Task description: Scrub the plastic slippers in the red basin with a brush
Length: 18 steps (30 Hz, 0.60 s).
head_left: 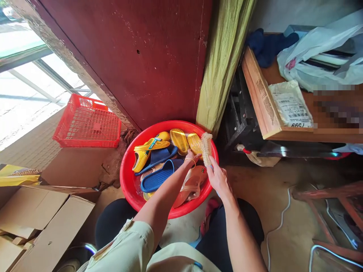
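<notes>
A red basin (130, 194) holds several sandals and slippers. My right hand (219, 177) is closed on the lower end of a bristle brush (207, 147), which stands upright over the basin's right side. Inside the basin, my left hand (194, 155) is at the yellow shoes; its fingers are partly hidden, and its grip is unclear. Two yellow soles face up, one (179, 141) at the back and one (195, 143) nearer the brush. Blue slippers (159, 179) and a yellow clog (141, 155) lie on the left. Pinkish sandals (193, 183) sit under and beside my left forearm.
A red plastic crate (90, 124) and an open cardboard box (34, 211) are on the left. Behind the basin are a dark red panel (141, 56) and a yellow-green curtain (224, 64). A wooden-edged table (261, 98) bears bags on the right; a white cable (283, 215) crosses the floor.
</notes>
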Each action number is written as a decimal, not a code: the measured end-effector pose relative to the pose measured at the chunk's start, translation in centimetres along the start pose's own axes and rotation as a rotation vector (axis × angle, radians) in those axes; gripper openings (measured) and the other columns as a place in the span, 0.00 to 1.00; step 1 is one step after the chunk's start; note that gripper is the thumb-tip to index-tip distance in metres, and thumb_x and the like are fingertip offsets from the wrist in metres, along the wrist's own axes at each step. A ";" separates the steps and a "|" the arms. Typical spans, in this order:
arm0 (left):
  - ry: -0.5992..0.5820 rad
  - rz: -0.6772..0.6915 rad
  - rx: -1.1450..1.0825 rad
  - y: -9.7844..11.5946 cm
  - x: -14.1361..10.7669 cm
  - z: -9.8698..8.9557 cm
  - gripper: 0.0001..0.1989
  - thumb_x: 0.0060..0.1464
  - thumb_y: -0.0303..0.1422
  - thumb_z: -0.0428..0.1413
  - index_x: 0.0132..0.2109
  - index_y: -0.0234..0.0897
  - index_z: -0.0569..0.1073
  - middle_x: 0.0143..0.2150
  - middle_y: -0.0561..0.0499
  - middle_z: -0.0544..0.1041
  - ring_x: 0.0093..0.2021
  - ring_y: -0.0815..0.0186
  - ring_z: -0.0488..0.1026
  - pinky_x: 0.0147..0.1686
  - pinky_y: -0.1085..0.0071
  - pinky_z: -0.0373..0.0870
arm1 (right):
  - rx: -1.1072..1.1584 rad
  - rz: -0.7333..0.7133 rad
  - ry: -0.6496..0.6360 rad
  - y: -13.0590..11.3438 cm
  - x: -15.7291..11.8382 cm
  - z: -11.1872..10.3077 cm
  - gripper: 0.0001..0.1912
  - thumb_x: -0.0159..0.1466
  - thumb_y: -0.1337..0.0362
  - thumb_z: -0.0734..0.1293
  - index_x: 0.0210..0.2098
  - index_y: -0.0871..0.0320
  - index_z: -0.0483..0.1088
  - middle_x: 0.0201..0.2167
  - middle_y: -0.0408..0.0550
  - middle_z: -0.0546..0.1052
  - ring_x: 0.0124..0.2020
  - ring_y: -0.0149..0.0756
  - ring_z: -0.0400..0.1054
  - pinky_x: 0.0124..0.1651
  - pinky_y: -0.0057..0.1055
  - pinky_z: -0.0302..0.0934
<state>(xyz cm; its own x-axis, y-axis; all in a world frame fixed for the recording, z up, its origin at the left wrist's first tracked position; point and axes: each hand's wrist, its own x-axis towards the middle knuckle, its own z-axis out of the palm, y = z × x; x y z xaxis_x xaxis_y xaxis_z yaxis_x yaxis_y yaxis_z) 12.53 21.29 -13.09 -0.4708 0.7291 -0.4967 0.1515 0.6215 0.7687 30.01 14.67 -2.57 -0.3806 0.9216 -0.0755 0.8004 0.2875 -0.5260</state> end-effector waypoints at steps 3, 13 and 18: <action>-0.013 -0.064 -0.110 0.0 0.7 0.7 0.25 0.48 0.36 0.65 0.52 0.33 0.70 0.43 0.38 0.80 0.42 0.57 0.79 0.39 0.67 0.73 | -0.021 0.013 -0.051 -0.4 0.2 0.2 0.29 0.72 0.62 0.54 0.71 0.55 0.53 0.53 0.51 0.79 0.51 0.40 0.75 0.52 0.29 0.66; -0.123 -0.081 -0.357 0.8 -1.1 -3.7 0.14 0.51 0.30 0.62 0.46 0.35 0.75 0.36 0.47 0.79 0.33 0.67 0.76 0.32 0.72 0.76 | -0.080 0.049 -0.114 -1.2 0.4 1.2 0.30 0.71 0.62 0.56 0.72 0.53 0.52 0.50 0.52 0.80 0.49 0.40 0.75 0.52 0.32 0.66; -0.167 -0.107 -0.457 0.9 -2.9 -1.5 0.11 0.55 0.32 0.61 0.43 0.31 0.75 0.34 0.43 0.79 0.32 0.64 0.77 0.32 0.70 0.76 | 0.054 0.026 -0.030 -1.7 -0.2 1.4 0.28 0.72 0.60 0.54 0.70 0.55 0.56 0.58 0.51 0.75 0.52 0.39 0.73 0.53 0.31 0.66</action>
<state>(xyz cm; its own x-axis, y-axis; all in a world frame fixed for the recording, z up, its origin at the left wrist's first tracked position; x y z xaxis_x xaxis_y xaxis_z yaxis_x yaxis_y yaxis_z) 12.73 19.28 -10.32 -0.3119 0.7269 -0.6118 -0.3044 0.5335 0.7891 28.05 13.62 -2.84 -0.3741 0.9203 -0.1145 0.7844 0.2481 -0.5684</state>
